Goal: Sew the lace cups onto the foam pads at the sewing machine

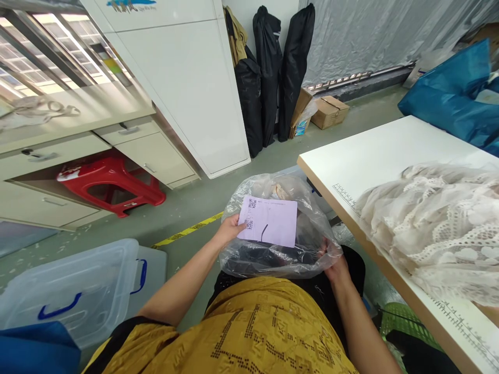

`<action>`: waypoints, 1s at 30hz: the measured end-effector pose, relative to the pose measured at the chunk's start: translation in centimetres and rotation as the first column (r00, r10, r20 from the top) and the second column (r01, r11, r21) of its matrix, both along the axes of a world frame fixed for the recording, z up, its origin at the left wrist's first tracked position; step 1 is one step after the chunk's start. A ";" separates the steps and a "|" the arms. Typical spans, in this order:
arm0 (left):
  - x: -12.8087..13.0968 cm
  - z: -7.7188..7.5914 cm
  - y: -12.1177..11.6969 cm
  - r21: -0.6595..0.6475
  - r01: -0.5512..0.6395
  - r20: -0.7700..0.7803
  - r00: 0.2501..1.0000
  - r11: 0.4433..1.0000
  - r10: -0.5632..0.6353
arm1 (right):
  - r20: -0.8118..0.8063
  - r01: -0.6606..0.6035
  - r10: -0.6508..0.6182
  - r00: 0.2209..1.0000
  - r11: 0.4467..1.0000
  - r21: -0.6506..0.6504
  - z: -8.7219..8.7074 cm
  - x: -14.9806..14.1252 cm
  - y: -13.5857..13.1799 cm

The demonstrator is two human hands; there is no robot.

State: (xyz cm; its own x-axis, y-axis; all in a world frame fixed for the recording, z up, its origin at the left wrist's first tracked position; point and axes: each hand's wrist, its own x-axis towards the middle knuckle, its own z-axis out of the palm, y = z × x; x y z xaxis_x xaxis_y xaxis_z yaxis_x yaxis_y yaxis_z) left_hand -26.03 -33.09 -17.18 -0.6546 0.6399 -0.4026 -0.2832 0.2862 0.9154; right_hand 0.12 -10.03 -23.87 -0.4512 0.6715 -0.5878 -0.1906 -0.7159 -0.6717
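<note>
A clear plastic bag (268, 265) rests on my lap, with something pale showing near its far side. Over the bag, my left hand (230, 230) pinches the left edge of a light purple paper slip (280, 223), thumb on top. Printed codes run along the slip's left side, and a short dark stroke marks its lower middle. My right hand (334, 262) is at the bag's right edge, its fingers partly behind the plastic and closed on it.
To the right stands a white table (374, 150) with a heap of white lace fabric (448, 228). A lidded clear bin (78, 291) is at left, near a red stool (113, 182). Cardboard boxes (329, 111) and black long bags (268, 78) stand ahead.
</note>
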 end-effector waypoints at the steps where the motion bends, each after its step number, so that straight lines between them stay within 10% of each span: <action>1: -0.1 0.0 0.0 0.002 -0.004 0.001 1.000 1.000 0.004 | -0.004 -0.001 0.001 1.000 1.000 0.005 0.0 0.0 0.0; 30: 0.2 1.8 0.0 0.009 0.003 0.069 0.998 1.000 -0.004 | -0.038 0.028 -0.030 0.999 0.998 -0.057 0.5 -0.2 -0.3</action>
